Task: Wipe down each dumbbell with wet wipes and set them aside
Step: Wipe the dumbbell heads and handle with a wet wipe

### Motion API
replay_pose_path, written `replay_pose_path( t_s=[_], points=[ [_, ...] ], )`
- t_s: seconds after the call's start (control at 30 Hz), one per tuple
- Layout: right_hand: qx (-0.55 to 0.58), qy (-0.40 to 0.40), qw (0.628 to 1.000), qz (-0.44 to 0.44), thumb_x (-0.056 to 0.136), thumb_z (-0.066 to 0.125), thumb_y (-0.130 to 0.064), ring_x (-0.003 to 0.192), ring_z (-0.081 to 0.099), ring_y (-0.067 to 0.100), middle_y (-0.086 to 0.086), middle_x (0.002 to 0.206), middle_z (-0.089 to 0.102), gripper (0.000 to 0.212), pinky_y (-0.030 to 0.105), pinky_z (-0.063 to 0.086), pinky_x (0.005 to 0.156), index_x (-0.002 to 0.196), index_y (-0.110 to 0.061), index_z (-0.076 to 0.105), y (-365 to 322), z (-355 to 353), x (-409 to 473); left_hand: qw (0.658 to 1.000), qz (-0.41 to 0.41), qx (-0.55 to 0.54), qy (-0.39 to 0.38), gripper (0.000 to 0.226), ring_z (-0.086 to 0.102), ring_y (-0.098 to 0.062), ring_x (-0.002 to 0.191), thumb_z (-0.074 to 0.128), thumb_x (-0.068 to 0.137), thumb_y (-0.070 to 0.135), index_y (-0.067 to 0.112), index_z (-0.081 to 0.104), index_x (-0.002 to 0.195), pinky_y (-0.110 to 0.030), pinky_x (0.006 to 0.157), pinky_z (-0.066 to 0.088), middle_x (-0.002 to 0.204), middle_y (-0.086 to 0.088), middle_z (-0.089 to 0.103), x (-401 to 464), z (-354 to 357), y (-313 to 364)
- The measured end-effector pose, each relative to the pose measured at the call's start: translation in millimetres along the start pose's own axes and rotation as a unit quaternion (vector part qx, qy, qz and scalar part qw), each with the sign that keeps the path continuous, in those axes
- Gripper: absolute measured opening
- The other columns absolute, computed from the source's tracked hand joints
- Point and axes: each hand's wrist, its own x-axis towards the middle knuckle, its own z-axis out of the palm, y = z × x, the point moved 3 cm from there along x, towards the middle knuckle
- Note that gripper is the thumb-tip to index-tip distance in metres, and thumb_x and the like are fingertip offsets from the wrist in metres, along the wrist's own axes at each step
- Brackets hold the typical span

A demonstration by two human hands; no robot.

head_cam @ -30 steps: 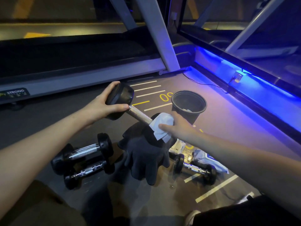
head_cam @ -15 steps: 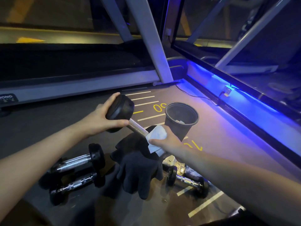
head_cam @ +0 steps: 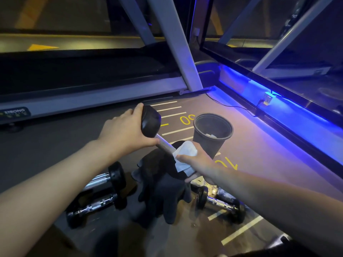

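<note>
The right hand (head_cam: 199, 164) has its fingers curled round a white wet wipe (head_cam: 184, 154), wrapping it about the lower end of the knurled handle of the raised dumbbell (head_cam: 157, 130); the left hand (head_cam: 124, 134) grips the upper black head from behind, thumb under it, holding the bar tilted above a dark glove (head_cam: 163, 184). To wipe well, I judge the wrap should stay snug and slide the full bar while the left hand keeps it steady; other dumbbells (head_cam: 104, 191) lie on the floor (head_cam: 259, 154) below, and a black bin (head_cam: 212, 132) stands just beyond.
</note>
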Motion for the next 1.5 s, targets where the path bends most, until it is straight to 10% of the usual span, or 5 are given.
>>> replay_pose_path(
  t_s=[0.2, 0.43, 1.0, 1.2, 1.5],
  points=[
    [0.011, -0.014, 0.999, -0.028, 0.078, 0.08, -0.033, 0.105, 0.061, 0.035, 0.001, 0.13, 0.048, 0.07, 0.047, 0.061, 0.058, 0.133, -0.049, 0.04, -5.3, 2.2, 3.8, 0.999, 0.009, 0.028, -0.013, 0.118, 0.056, -0.046, 0.122, 0.073, 0.074, 0.066, 0.059, -0.016, 0.15, -0.046, 0.097, 0.048, 0.154, -0.018, 0.04, -2.4, 0.9, -2.0],
    [0.016, -0.005, 0.999, -0.041, 0.075, 0.079, -0.033, 0.104, 0.063, 0.036, 0.003, 0.127, 0.05, 0.064, 0.052, 0.061, 0.057, 0.128, -0.049, 0.046, -13.1, 10.0, 2.7, 1.0, 0.01, -0.019, -0.008, 0.079, 0.062, -0.035, 0.103, 0.075, 0.074, 0.05, 0.057, 0.031, 0.139, -0.041, 0.085, 0.051, 0.119, -0.002, 0.051, -1.5, 9.9, -22.8],
    [-0.155, 0.088, 0.98, -0.093, 0.078, 0.066, -0.026, 0.074, 0.065, 0.022, 0.006, 0.108, 0.059, 0.061, 0.028, 0.05, 0.039, 0.132, -0.041, 0.042, -37.4, 44.1, -10.6, 0.982, -0.063, -0.176, -0.011, 0.075, 0.057, -0.027, 0.118, 0.079, 0.071, 0.024, 0.049, 0.053, 0.137, -0.032, 0.1, 0.046, 0.113, 0.004, 0.051, -36.0, 37.4, -80.8],
    [-0.239, 0.093, 0.956, -0.145, 0.064, 0.064, -0.04, 0.097, 0.065, 0.029, -0.001, 0.113, 0.065, 0.07, 0.04, 0.057, 0.078, 0.13, -0.048, 0.043, -50.6, 69.8, -12.1, 0.969, -0.099, -0.226, 0.016, 0.071, 0.059, -0.022, 0.112, 0.083, 0.07, 0.023, 0.047, 0.055, 0.131, -0.028, 0.098, 0.045, 0.12, -0.001, 0.059, -68.5, 35.5, -107.9],
    [-0.271, 0.052, 0.945, -0.176, 0.071, 0.066, -0.033, 0.092, 0.063, 0.025, 0.001, 0.114, 0.067, 0.068, 0.031, 0.05, 0.072, 0.134, -0.046, 0.042, -63.7, 132.0, -40.2, 0.957, -0.162, -0.236, 0.051, 0.069, 0.058, -0.018, 0.114, 0.08, 0.07, 0.028, 0.053, 0.053, 0.128, -0.027, 0.099, 0.045, 0.122, 0.006, 0.055, -134.6, 13.0, -155.9]
  ],
)
